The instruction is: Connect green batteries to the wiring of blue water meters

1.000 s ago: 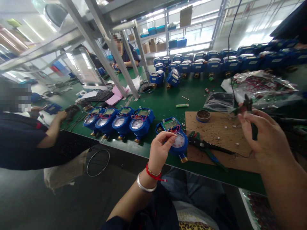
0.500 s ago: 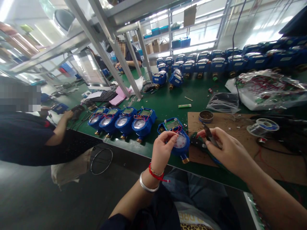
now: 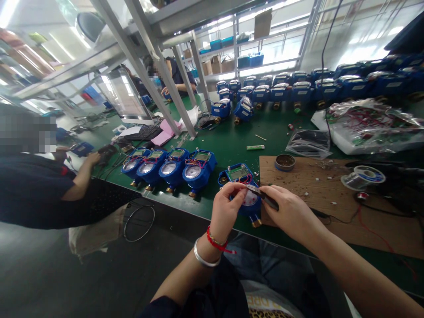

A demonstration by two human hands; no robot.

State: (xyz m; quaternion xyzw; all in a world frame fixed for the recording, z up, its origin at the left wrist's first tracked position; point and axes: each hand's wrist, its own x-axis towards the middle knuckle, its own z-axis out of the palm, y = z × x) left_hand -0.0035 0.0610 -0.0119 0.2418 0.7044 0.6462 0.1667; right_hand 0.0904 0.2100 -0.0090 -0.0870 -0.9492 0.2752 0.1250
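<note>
A blue water meter (image 3: 256,211) with a small display, red and blue wires and a round clear window lies at the table's front edge. Over its window, my left hand (image 3: 227,207) pinches thumb and forefinger together; what sits between them is too small to make out. My right hand (image 3: 288,210) is closed around a slim tool (image 3: 270,200) with a dark handle and a bright metal tip. That tip meets the left fingertips above the meter. The hands hide part of the meter's face.
Several similar meters (image 3: 168,168) stand in a row to the left. A cardboard sheet (image 3: 298,190) bears a round tin (image 3: 285,162) and a solder spool (image 3: 362,176). More meters (image 3: 301,91) line the back, near a bag of wired parts (image 3: 374,123). A co-worker (image 3: 33,190) sits at left.
My right hand has moved left from over the cardboard, bringing the tool's tip to my left fingertips. My left hand has hardly moved. The green-handled tool beneath my right hand no longer shows.
</note>
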